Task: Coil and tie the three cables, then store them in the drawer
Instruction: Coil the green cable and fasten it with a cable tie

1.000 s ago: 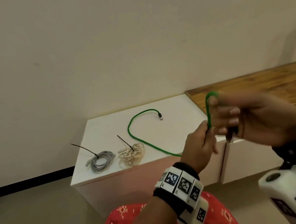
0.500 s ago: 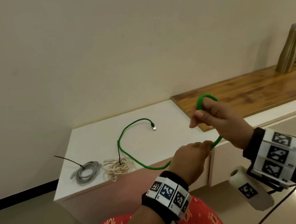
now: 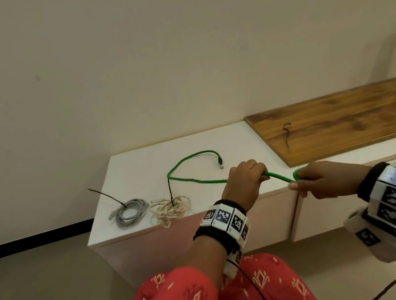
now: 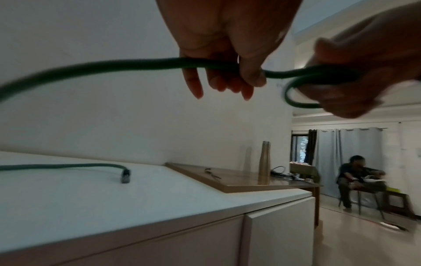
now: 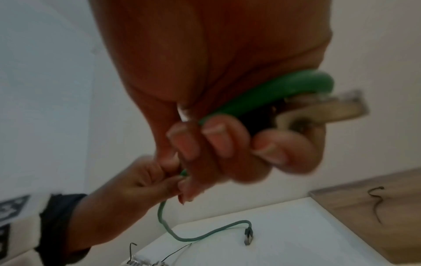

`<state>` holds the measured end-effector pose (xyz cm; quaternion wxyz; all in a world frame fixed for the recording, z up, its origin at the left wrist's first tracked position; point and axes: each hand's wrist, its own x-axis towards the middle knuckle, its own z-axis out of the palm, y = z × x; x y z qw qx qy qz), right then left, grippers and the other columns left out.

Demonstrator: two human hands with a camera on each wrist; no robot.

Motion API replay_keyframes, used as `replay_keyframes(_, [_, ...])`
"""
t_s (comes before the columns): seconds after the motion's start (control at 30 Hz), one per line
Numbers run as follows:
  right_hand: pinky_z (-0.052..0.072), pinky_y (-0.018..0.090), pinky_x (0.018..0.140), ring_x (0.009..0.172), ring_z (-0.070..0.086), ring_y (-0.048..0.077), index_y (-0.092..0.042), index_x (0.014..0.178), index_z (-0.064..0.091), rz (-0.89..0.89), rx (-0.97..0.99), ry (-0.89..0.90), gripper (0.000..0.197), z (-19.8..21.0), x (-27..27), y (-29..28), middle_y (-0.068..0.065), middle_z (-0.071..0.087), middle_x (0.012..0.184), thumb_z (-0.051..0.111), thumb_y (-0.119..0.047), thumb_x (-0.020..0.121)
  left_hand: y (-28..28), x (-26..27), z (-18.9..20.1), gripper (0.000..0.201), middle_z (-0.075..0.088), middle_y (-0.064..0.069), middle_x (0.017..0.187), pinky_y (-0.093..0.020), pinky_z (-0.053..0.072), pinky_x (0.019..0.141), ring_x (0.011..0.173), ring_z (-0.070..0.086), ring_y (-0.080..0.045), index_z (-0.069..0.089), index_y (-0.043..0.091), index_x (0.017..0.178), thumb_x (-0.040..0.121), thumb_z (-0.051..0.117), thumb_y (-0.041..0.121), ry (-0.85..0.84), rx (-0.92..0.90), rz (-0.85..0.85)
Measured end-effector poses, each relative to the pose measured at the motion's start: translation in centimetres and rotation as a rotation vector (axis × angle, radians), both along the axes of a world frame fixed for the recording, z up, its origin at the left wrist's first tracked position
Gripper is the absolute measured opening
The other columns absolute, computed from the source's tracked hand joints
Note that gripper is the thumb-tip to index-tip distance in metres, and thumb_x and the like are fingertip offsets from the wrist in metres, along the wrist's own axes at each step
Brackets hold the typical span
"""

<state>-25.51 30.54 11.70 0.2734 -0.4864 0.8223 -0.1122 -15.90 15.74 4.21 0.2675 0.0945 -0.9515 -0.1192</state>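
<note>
Green cable (image 3: 198,180) is in both your hands, mid-frame in the head view; your left hand (image 3: 244,178) has its fingers curled round the run of it, and your right hand (image 3: 322,182), just right of it, grasps a small loop of the same cable. In the left wrist view that loop (image 4: 296,93) sticks out leftwards from the right fist, short straight stretch between the two hands. Rest of the green cable trails left onto the white cabinet top (image 3: 142,166), curves back, plug end (image 3: 220,163) lying loose near centre frame, touching nothing else. Grey cable (image 3: 130,212) sits coiled at the left of the cabinet top with a dark tie (image 3: 105,196) sticking up and left. Beige cable (image 3: 170,208) is coiled just right of it, also tied, tie standing upright. The two coils are close, can't tell if touching. Another dark tie (image 3: 287,134) lies alone on the wooden top (image 3: 343,126), right of frame, well apart from the cables. Metal bottle (image 4: 264,162) stands on the wood further back in the left wrist view. Drawer fronts (image 3: 254,218) below the top look closed
</note>
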Motion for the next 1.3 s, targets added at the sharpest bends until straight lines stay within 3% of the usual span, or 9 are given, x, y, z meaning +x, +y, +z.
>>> replay_keyframes(0.1, [0.032, 0.020, 0.040, 0.031, 0.033, 0.007, -0.009, 0.062, 0.051, -0.050, 0.029, -0.290, 0.042, -0.1, -0.7, 0.1, -0.008, 0.039, 0.035, 0.040, -0.034, 0.094, -2.0, -0.5, -1.1, 0.021, 0.058, 0.000, 0.055, -0.024, 0.041, 0.056, 0.049, 0.057, -0.022, 0.061, 0.015, 0.065, 0.076, 0.048, 0.026, 0.003, -0.053, 0.057])
replay_keyframes(0.27, [0.026, 0.018, 0.036, 0.031, 0.023, 0.008, -0.013, 0.056, 0.045, -0.107, -0.140, -0.868, 0.042, 1.0, -0.9, 0.6, -0.007, 0.028, 0.036, 0.052, -0.044, 0.083, -2.7, -2.4, -0.6, 0.027, 0.063, -0.013, 0.087, -0.057, 0.031, 0.098, 0.093, 0.055, -0.034, 0.062, 0.009, 0.096, 0.088, 0.038, 0.018, 0.066, 0.163, 0.128])
replay_keyframes(0.33, [0.030, 0.020, 0.037, 0.031, 0.026, 0.009, -0.013, 0.058, 0.049, -0.056, -0.243, -1.205, 0.039, 1.4, -1.4, 0.6, -0.008, 0.029, 0.037, 0.053, -0.041, 0.085, -2.0, -3.0, -0.2, 0.031, 0.062, -0.018, 0.093, -0.051, 0.036, 0.092, 0.094, 0.052, -0.035, 0.059, 0.002, 0.100, 0.087, 0.036, 0.018, 0.093, 0.292, 0.082])
replay_keyframes(0.47, [0.029, 0.031, 0.057, 0.044, 0.024, 0.016, -0.004, 0.086, 0.049, 0.157, -0.430, -1.816, 0.049, 4.1, -1.7, 0.6, -0.001, 0.025, 0.047, 0.014, -0.035, 0.099, -1.9, -2.3, -1.5, 0.035, 0.061, -0.023, 0.094, -0.045, 0.042, 0.081, 0.090, 0.055, -0.036, 0.053, 0.000, 0.093, 0.082, 0.029, 0.022, 0.076, 0.582, 0.053])
replay_keyframes(0.7, [0.039, 0.040, 0.077, 0.065, 0.043, 0.028, -0.004, 0.095, 0.045, 0.063, -0.957, -1.588, 0.049, 6.5, -1.6, 1.6, 0.016, 0.046, 0.066, 0.015, -0.042, 0.100, 1.9, 0.6, -2.6, 0.025, 0.061, -0.025, 0.085, -0.029, 0.038, 0.068, 0.073, 0.053, -0.033, 0.052, 0.000, 0.103, 0.098, 0.034, 0.015, -0.170, 0.602, -0.102])
replay_keyframes(0.8, [0.048, 0.018, 0.063, 0.052, 0.045, 0.011, -0.018, 0.077, 0.049, -0.080, -1.197, -1.316, 0.043, 5.2, -0.5, 0.7, -0.006, 0.045, 0.053, 0.020, -0.041, 0.099, 3.7, 1.2, -1.9, 0.029, 0.062, -0.027, 0.093, -0.033, 0.039, 0.070, 0.080, 0.056, -0.038, 0.052, -0.001, 0.105, 0.097, 0.033, 0.019, -0.197, 0.549, -0.154])
replay_keyframes(0.9, [0.045, 0.015, 0.058, 0.051, 0.044, 0.008, -0.023, 0.075, 0.047, -0.131, -1.342, -1.018, 0.033, 4.3, 0.4, 0.2, -0.010, 0.042, 0.051, 0.025, -0.039, 0.095, 5.3, 1.9, -1.0, 0.033, 0.061, -0.025, 0.093, -0.041, 0.043, 0.074, 0.083, 0.056, -0.037, 0.050, 0.000, 0.105, 0.092, 0.033, 0.025, -0.225, 0.445, -0.214])
replay_keyframes(1.1, [0.036, 0.013, 0.054, 0.054, 0.041, 0.003, -0.033, 0.079, 0.045, 0.019, -1.179, -0.285, 0.038, 0.7, -0.7, 0.0, -0.016, 0.050, 0.058, 0.041, -0.070, 0.078, 6.4, 3.9, -0.2, 0.029, 0.061, -0.022, 0.080, -0.039, 0.042, 0.066, 0.072, 0.056, -0.036, 0.049, 0.005, 0.105, 0.091, 0.035, 0.027, -0.149, 0.334, -0.241])
replay_keyframes(1.3, [0.033, 0.020, 0.051, 0.052, 0.045, 0.006, -0.032, 0.074, 0.034, 0.082, -0.787, 0.197, 0.023, -1.2, 0.7, -0.8, -0.008, 0.043, 0.062, 0.041, -0.049, 0.087, 4.4, 5.6, 0.4, 0.028, 0.065, -0.020, 0.079, -0.034, 0.039, 0.060, 0.068, 0.057, -0.035, 0.057, 0.003, 0.100, 0.091, 0.041, 0.025, -0.040, 0.257, -0.220])
